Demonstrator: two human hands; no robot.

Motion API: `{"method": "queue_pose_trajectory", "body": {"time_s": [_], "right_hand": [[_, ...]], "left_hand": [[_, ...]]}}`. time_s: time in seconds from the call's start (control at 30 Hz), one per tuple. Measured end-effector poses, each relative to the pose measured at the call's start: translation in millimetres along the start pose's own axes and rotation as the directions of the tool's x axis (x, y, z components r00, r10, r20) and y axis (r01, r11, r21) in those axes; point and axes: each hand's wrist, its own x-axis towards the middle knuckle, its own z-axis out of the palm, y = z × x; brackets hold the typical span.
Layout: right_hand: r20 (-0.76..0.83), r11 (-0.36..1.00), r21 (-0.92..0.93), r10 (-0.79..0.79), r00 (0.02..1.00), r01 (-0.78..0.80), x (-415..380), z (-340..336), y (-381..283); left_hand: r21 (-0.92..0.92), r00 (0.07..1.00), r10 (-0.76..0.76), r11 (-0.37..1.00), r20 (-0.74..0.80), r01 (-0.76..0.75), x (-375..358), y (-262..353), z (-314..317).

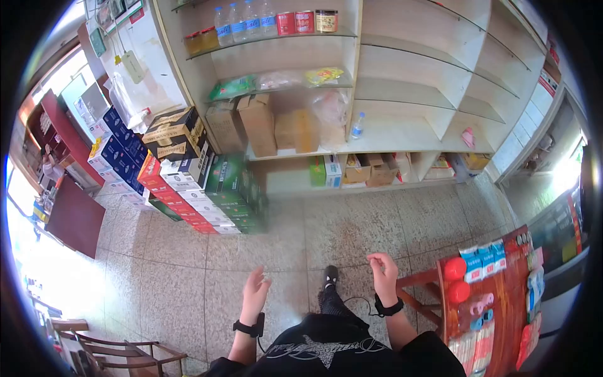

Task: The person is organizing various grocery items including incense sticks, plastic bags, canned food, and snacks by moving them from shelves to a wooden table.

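My left hand hangs over the tiled floor in front of my body, fingers loosely apart and holding nothing. To its right, my right hand is also raised, its fingers bent but apart, with nothing visible in it. Each wrist wears a black band. Nearest to my right hand is a reddish wooden table, which it does not touch. On that table are red-lidded jars and blue-and-white packets. One foot in a dark shoe shows between my hands.
Ahead stands a shelf unit with water bottles, red cans, cardboard boxes and a lone bottle. Stacked drink cartons rise at the left front. A wooden chair is at lower left, a doorway at right.
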Motion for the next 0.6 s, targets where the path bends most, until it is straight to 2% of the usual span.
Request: {"method": "queue_pose_trajectory", "body": {"time_s": [0.07,0.13,0.17,0.23,0.27,0.3,0.33,0.37,0.43,0.47,0.5,0.53,0.57,0.6], "right_hand": [[0.01,1.0,0.002,0.014,1.0,-0.014,15.2,11.4,33.8],[0.02,1.0,0.003,0.028,0.999,-0.028,44.5,27.3,77.7],[0.105,0.998,-0.05,0.032,0.994,-0.027,62.2,34.8,99.4],[0.276,0.981,-0.183,0.109,0.955,-0.059,96.5,51.9,166.5],[0.354,0.96,-0.266,0.183,0.917,-0.089,110.4,59.5,216.2],[0.485,0.858,-0.504,0.373,0.791,-0.095,114.1,62.2,271.5],[0.537,0.707,-0.707,0.569,0.623,-0.036,105.0,58.0,315.2],[0.578,0.628,-0.774,0.646,0.499,0.084,87.3,50.7,357.9],[0.742,0.628,-0.67,0.57,0.353,0.395,52.0,30.1,416.1],[0.784,0.651,-0.62,0.534,0.315,0.438,41.5,22.5,430.4],[0.8,0.689,-0.6,0.514,0.31,0.406,40.7,18.1,439.6],[0.568,0.705,-0.63,0.705,0.425,-0.326,51.7,21.9,405.9],[0.344,0.399,-0.259,0.889,0.302,-0.879,59.0,25.2,369.2],[0.409,0.417,-0.23,0.861,0.302,-0.879,60.7,14.2,367.1]], "left_hand": [[0.024,0.999,-0.031,0.999,0.026,0.03,18.5,4.5,7.6],[0.035,0.999,-0.022,0.999,0.026,0.021,63.7,-18.1,20.4],[0.044,0.999,-0.011,0.999,0.032,0.01,92.4,-37.1,29.6],[0.242,0.999,0.028,0.97,-0.015,-0.024,151.4,-88.7,51.1],[0.459,0.999,-0.026,0.888,0.022,0.013,171.3,-125.7,55.8],[0.653,0.995,-0.088,0.757,0.044,0.038,188.2,-187.2,53.8],[0.934,0.9,-0.426,0.351,0.094,0.069,215.4,-329.0,22.2],[0.94,0.848,-0.474,0.334,0.236,-0.075,184.3,-327.9,20.5],[0.917,0.781,-0.515,0.358,0.353,-0.178,146.4,-321.7,22.9],[0.902,0.775,-0.509,0.393,0.375,-0.178,135.6,-315.7,22.8],[0.878,0.796,-0.496,0.469,0.347,-0.09,128.8,-304.9,23.3],[0.706,0.847,-0.523,0.633,0.089,0.317,120.7,-286.1,28.1],[0.347,0.782,-0.605,0.709,-0.15,0.614,116.5,-274.6,32.6],[0.362,0.75,-0.624,0.662,-0.219,0.656,101.6,-252.7,33.6]]}}
